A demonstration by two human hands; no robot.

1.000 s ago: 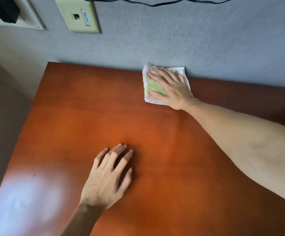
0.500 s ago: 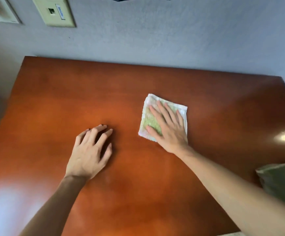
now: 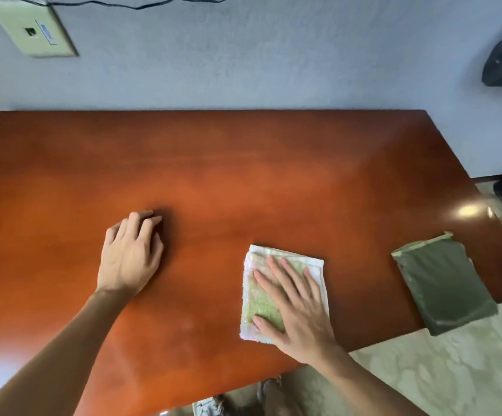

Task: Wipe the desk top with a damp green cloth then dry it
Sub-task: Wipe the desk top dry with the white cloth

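My right hand (image 3: 296, 307) lies flat on the folded cloth (image 3: 282, 292), fingers (image 3: 279, 274) spread apart and stretched toward twelve o'clock, palm pressing the fabric against the worktop (image 3: 243, 175). Nothing is clamped; the hand simply bears down on it. The cloth is a small folded rectangle, pale green in its middle with a whitish, fuzzy terry border showing along the top, left and bottom edges. Its upper right corner peeks out beyond my little finger, and its lower edge looks slightly fluffy and uneven. It sits toward five o'clock of the worktop's centre, close to the near edge.

My left hand (image 3: 129, 256) rests on the bare wood toward eight o'clock of the centre, well apart from the cloth. Its fingers are curled and close together, tips touching the surface, holding nothing.

The worktop is glossy reddish-brown wood, with a bright light reflection near its right edge at three o'clock and a pale sheen at its near left corner. At about four o'clock, a second folded cloth (image 3: 444, 283), darker olive green, overhangs the right edge of the worktop, apart from the one under my palm.

Beyond the far edge stands a grey wall (image 3: 273, 61) with a cream wall plate (image 3: 33, 31) at eleven o'clock and a thin black cable (image 3: 141, 6) running along the top.
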